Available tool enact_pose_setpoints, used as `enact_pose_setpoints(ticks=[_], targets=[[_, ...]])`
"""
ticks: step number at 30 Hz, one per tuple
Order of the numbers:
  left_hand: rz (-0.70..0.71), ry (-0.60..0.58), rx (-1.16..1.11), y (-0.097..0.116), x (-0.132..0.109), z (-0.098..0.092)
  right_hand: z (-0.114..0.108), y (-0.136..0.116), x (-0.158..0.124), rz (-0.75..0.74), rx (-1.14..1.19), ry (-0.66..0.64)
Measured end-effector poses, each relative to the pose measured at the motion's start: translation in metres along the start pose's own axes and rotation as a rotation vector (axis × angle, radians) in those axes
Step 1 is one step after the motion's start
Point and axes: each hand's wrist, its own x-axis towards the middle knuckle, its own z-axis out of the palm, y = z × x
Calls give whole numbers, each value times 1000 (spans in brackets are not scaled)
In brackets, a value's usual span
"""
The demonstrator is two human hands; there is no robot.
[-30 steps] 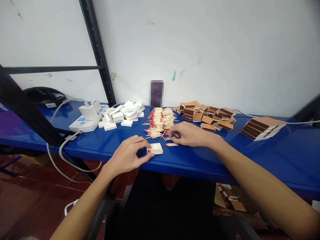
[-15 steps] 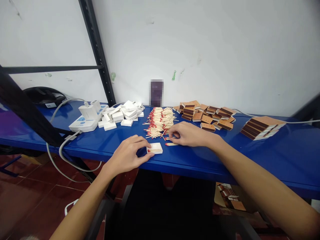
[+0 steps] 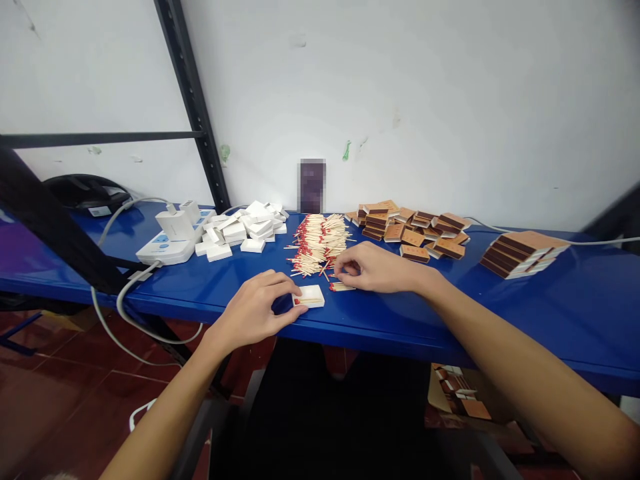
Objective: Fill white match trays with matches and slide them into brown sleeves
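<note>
My left hand (image 3: 267, 303) grips a white matchbox tray (image 3: 314, 293) by its left end, thumb at the front and fingers at the back. Inside the tray lie a few matches, red heads toward my thumb. To the right of it, my right hand (image 3: 367, 268) is closed in a pinch low over the blue shelf, with a match at its fingertips, partly hidden. Below those fingertips a small row of matches (image 3: 342, 287) lies on the surface. Just behind both hands spreads a big heap of red-headed matches (image 3: 320, 243).
White trays (image 3: 245, 227) are piled at the back left, beside a power strip (image 3: 167, 248) with plugs. Brown matchbox sleeves (image 3: 413, 230) lie heaped at the back right. A neat stack of matchboxes (image 3: 523, 253) stands farther right. A black shelf post (image 3: 193, 100) rises at left.
My right hand has shifted very slightly left and the matches under its fingertips sit closer together. The left hand keeps its grip on the tray in the same place.
</note>
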Motion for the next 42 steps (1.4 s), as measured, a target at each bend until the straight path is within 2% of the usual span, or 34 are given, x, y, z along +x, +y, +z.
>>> enact_pose_setpoints(ticks=[5,11,17,23,27,42], targets=[[1,1,1,0,0,0,4,7,2,53,-134,87],[0,-3,6,0,0,0,1,4,1,27,-74,0],[11,5,10,1,1,0,-1,11,2,182,-270,144],[2,-3,7,1,1,0,10,19,5,119,-258,86],[-4,-12,12,1,0,0,13,19,7,136,-275,74],[1,-12,7,0,0,0,2,5,0,90,-39,-18]])
